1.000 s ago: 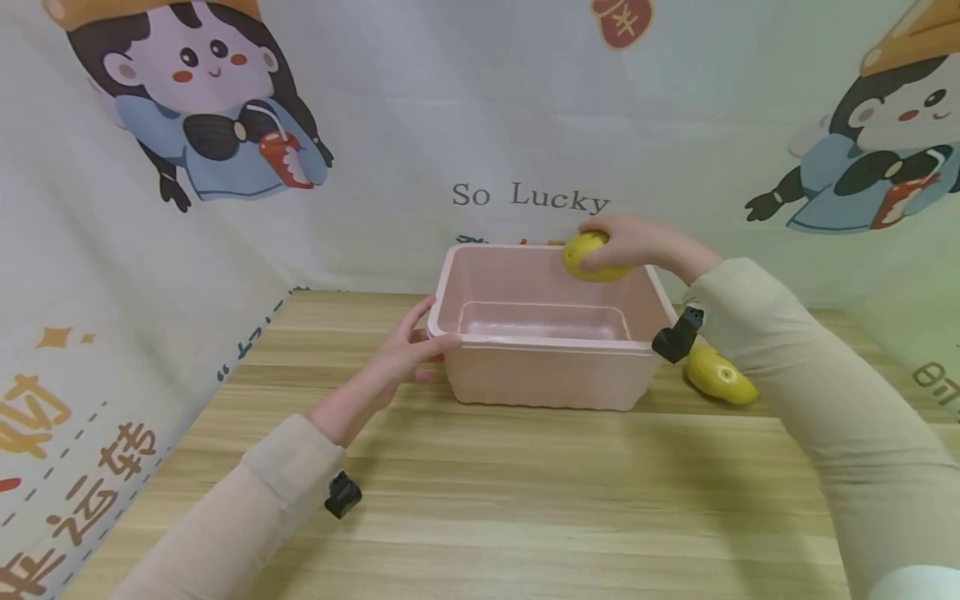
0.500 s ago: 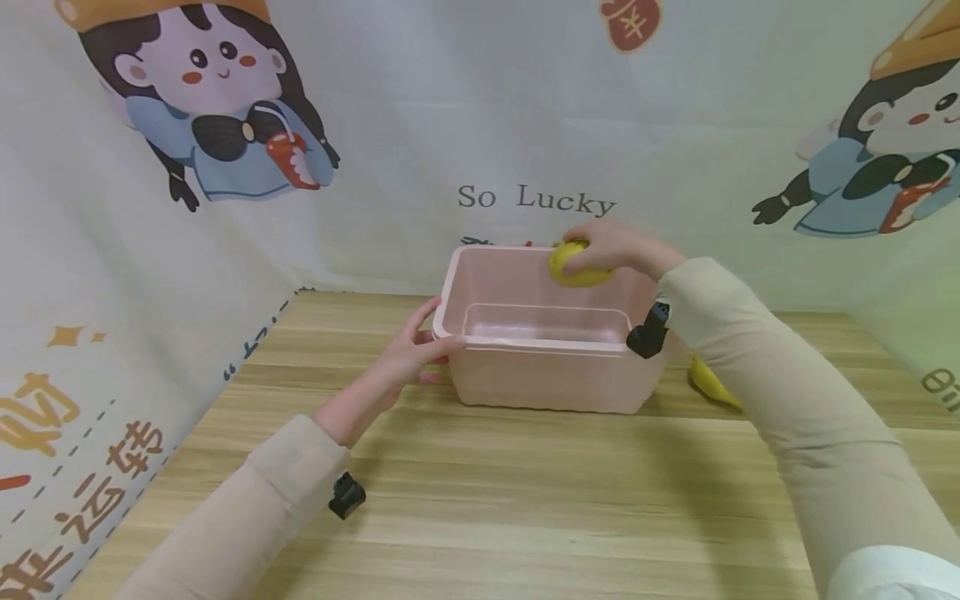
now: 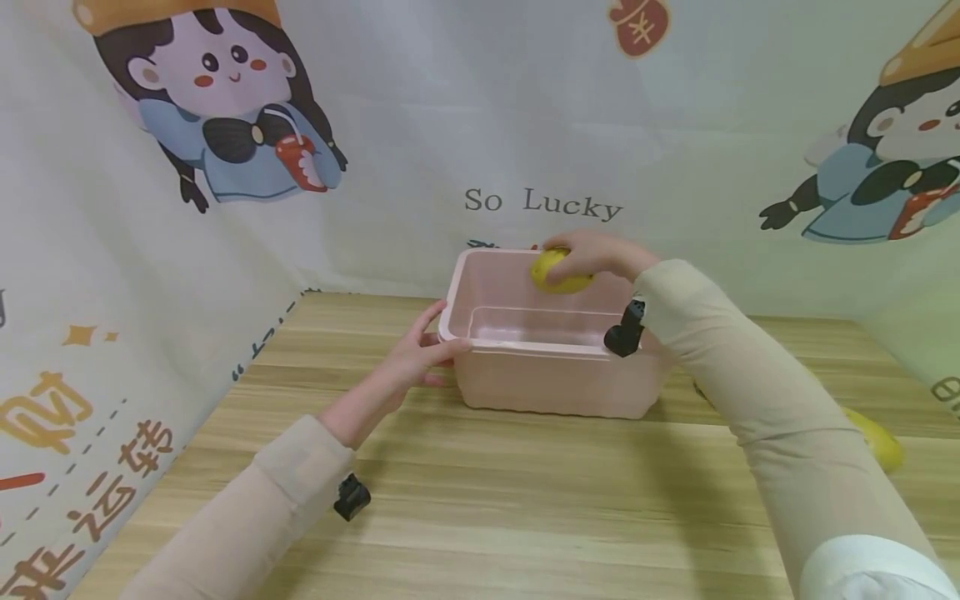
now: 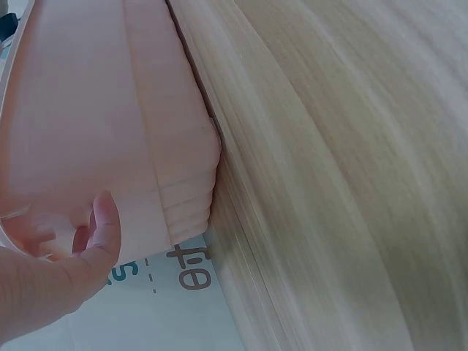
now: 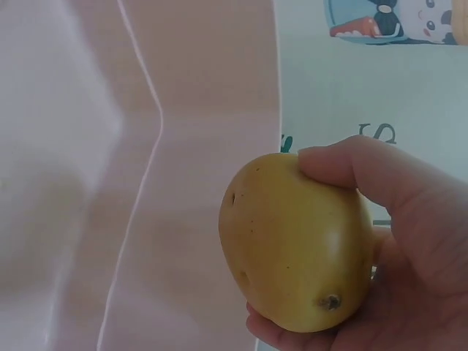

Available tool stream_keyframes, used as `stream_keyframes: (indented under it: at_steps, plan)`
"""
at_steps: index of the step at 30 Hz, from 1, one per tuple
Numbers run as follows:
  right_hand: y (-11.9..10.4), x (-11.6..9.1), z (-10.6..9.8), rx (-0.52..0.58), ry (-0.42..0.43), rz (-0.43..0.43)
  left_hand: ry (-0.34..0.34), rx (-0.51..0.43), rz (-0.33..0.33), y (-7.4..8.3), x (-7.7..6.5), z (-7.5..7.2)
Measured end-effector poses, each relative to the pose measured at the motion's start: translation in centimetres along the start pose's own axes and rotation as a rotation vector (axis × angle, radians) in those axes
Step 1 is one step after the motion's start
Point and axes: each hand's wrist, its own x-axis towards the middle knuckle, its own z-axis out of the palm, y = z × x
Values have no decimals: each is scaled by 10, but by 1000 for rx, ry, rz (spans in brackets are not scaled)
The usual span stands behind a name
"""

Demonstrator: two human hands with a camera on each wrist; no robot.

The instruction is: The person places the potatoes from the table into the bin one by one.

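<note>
A pink plastic bin (image 3: 558,379) stands on the wooden table in front of the back cloth. At its left front corner my left hand (image 3: 412,354) holds the rim, thumb along the front and fingers on the left side. In the left wrist view my left hand (image 4: 62,281) shows low at the bin's (image 4: 80,110) corner. Over the bin's back part, my right hand (image 3: 596,252) grips a yellow potato (image 3: 553,273). Close up in the right wrist view, the potato (image 5: 292,241) has small dark eyes, with thumb and fingers curled round it from the right.
Partly hidden behind the right forearm, another yellow thing (image 3: 881,446) lies on the table (image 3: 525,492). Printed cloth (image 3: 405,167) rises at the back and sides. Both sleeves carry small black cameras.
My right hand has moved left and slightly down with the potato over the bin. The right arm now covers a yellow thing seen beside the bin earlier. My left hand stays at the corner.
</note>
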Motion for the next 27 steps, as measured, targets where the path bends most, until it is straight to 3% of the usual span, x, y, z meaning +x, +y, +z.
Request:
stream_keyframes:
  at_steps: [8,18,27]
  plan:
    - [-6,5,3,6,-19,-28,3,-3,-2,0,0,1]
    - [-13,5,1,75,-4,6,2,-8,-4,2,1,2]
    - [-11,-19,-10,99,29,-30,9,5,-8,2,1,1]
